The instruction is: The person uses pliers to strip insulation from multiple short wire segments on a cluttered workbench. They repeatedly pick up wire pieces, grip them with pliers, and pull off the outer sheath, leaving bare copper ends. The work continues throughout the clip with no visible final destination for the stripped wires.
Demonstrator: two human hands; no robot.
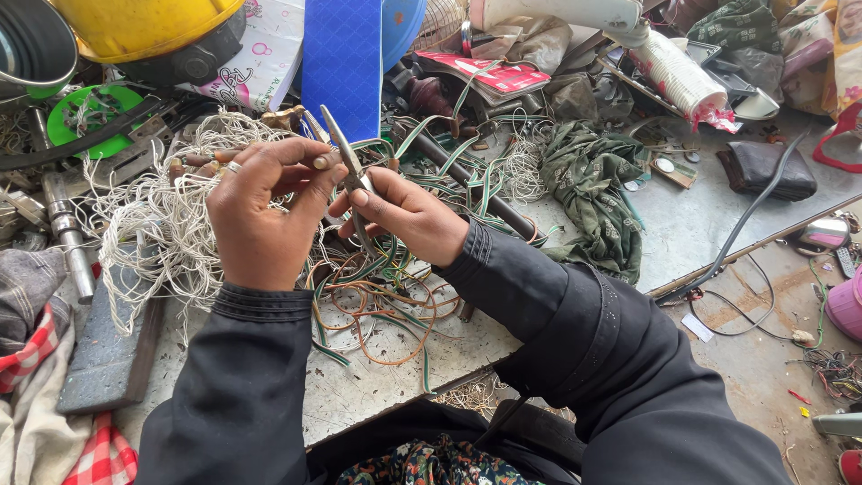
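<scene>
While both hands meet over the wire heap, the right hand (409, 216) is closed around the handles of a pair of pliers (346, 153), whose slim jaws point up and away and look shut or nearly so. The left hand (265, 211) curls in beside them, thumb and forefinger pinched at the tool just below the jaws, seemingly on a thin wire too fine to make out. To do this well, I judge the wire should be kept taut and fed squarely into the jaws, fingertips clear of the bite. Below lies a tangle of green, orange and striped wires (377, 305); white cord (166, 233) spreads left. These rest on a scuffed grey worktable (682, 233), crowded with a green cloth (588, 189), a yellow helmet (144, 27) and a stack of paper cups (678, 76).
</scene>
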